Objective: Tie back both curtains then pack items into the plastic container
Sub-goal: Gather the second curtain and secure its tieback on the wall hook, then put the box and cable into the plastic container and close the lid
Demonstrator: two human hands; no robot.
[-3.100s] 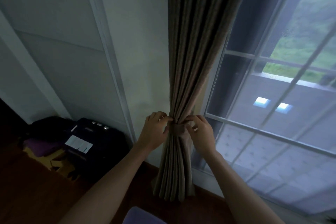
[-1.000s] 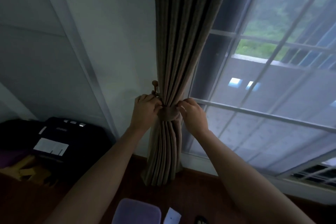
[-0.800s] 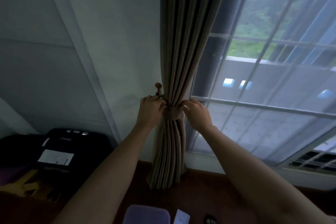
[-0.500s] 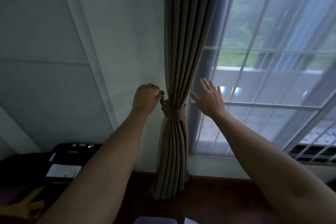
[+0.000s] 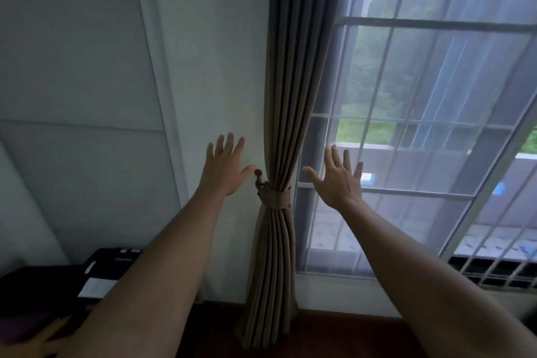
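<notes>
Now the curtain (image 5: 293,90) hangs gathered between wall and window (image 5: 421,131), cinched by a tieback (image 5: 274,197) looped onto a wall hook (image 5: 258,176). Left hand (image 5: 225,167) and right hand (image 5: 338,179) are raised on either side of it, fingers spread wide, holding nothing.

You've got nothing readable in front of you right now. The one candidate is the white label (image 5: 94,288) on the dark case (image 5: 43,285) at lower left, and it's a pale blur, no letters or numbers coming through. The small light marks (image 5: 126,251) along the case's top edge are just as indistinct; you can't tell whether they carry any print.
</notes>
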